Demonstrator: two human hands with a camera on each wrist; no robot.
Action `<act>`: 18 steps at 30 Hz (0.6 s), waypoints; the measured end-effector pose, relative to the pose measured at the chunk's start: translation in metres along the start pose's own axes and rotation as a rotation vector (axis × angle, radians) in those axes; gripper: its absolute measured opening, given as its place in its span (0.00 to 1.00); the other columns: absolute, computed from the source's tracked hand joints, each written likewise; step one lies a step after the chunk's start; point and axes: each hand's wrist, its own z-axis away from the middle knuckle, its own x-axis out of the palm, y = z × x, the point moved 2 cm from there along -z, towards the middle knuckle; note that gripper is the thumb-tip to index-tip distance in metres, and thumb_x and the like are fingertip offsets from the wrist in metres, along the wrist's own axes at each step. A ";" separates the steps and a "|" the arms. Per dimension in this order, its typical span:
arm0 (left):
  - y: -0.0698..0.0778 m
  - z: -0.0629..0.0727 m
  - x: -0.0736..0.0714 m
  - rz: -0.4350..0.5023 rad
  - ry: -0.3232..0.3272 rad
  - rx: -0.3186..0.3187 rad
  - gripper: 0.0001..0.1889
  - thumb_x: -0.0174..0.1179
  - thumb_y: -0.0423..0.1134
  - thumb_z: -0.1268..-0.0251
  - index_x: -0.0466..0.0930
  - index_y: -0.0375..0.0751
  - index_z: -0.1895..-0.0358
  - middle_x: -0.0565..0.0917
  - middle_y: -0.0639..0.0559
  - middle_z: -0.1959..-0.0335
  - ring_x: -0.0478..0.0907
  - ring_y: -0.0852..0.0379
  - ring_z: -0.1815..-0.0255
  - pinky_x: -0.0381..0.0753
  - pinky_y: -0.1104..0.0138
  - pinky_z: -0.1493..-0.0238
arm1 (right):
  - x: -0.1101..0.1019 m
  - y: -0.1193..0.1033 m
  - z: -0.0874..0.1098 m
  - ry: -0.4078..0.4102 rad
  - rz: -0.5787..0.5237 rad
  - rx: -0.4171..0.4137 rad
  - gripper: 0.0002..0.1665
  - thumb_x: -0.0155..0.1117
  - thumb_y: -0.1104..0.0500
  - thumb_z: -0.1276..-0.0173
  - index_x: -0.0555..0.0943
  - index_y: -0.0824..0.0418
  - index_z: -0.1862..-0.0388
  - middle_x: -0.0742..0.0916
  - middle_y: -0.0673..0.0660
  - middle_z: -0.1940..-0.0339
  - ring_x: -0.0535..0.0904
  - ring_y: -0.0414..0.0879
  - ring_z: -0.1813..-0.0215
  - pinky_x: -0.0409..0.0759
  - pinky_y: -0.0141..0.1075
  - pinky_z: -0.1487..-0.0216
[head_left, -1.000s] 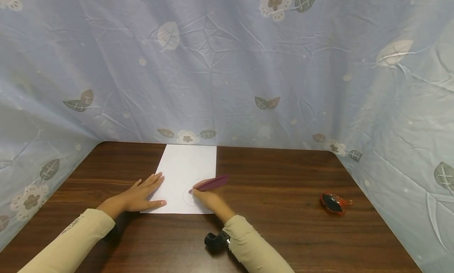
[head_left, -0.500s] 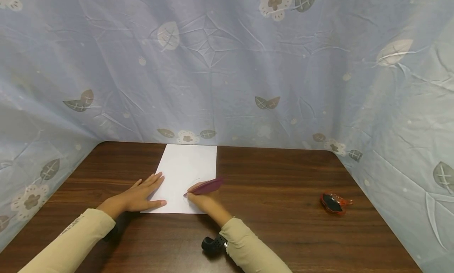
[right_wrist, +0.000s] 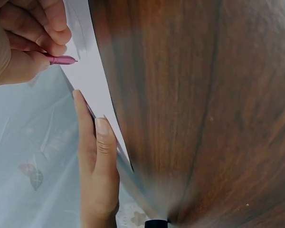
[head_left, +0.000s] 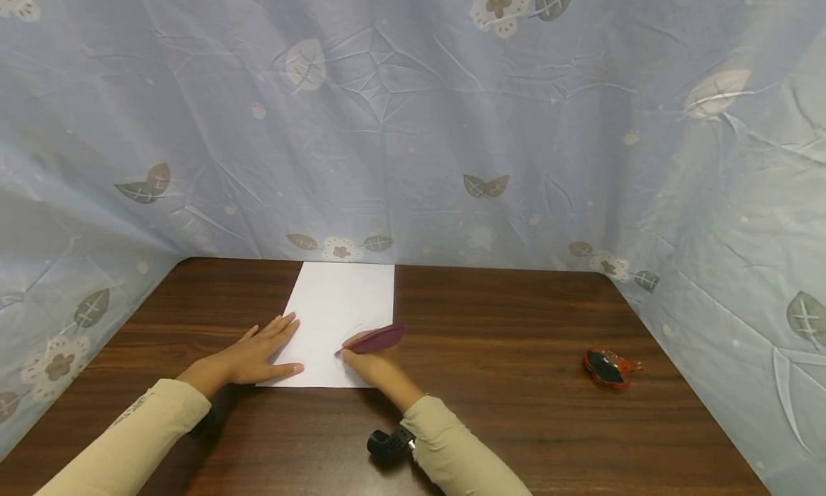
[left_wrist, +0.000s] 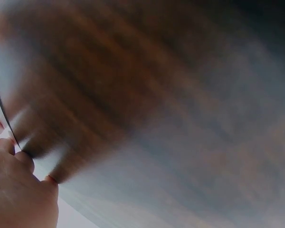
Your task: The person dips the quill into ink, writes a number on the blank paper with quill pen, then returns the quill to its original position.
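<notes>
A white sheet of paper [head_left: 342, 288] lies on the brown wooden table. My left hand [head_left: 254, 354] rests spread on the paper's left edge, fingers straight; in the right wrist view the same left hand [right_wrist: 100, 175] shows its thumb on the sheet. My right hand [head_left: 374, 363] pinches a purple feather-shaped pen [head_left: 381, 338], its tip at the paper's lower part. The right wrist view shows the pen's pinkish tip [right_wrist: 62, 60] beyond the fingertips, near thin curved lines on the sheet. Part of a drawn curve shows above the right hand; the hand hides the remainder.
A small red-orange object with a dark oval face [head_left: 606, 368] lies on the table's right side. The wooden table [head_left: 516, 324] is enclosed by a pale blue curtain [head_left: 413, 123] with leaves and flowers. A black device [head_left: 388, 444] is on the right wrist.
My right hand has moved a little left and downward with the pen, covering more of the drawn circle, then stayed nearly still over the last half second. The left hand has not moved.
</notes>
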 end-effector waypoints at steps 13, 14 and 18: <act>0.003 0.000 -0.001 -0.007 0.019 0.015 0.48 0.58 0.62 0.39 0.51 0.33 0.26 0.49 0.35 0.24 0.44 0.31 0.25 0.41 0.32 0.34 | -0.023 -0.010 0.000 -0.032 -0.076 -0.083 0.09 0.63 0.65 0.39 0.84 0.69 0.62 0.87 0.61 0.62 0.78 0.40 0.62 0.75 0.25 0.59; 0.003 0.001 -0.001 -0.003 0.019 0.015 0.48 0.58 0.62 0.39 0.51 0.33 0.26 0.49 0.35 0.24 0.44 0.31 0.25 0.41 0.32 0.34 | -0.024 -0.009 -0.001 -0.027 -0.069 -0.093 0.09 0.63 0.66 0.39 0.84 0.70 0.62 0.86 0.61 0.62 0.78 0.40 0.62 0.74 0.24 0.59; 0.002 0.002 -0.001 0.002 0.018 0.015 0.48 0.58 0.62 0.39 0.52 0.33 0.26 0.50 0.35 0.24 0.44 0.31 0.25 0.40 0.32 0.34 | -0.028 -0.003 -0.006 -0.051 -0.161 -0.137 0.10 0.62 0.67 0.40 0.82 0.72 0.62 0.86 0.65 0.62 0.80 0.45 0.62 0.77 0.28 0.60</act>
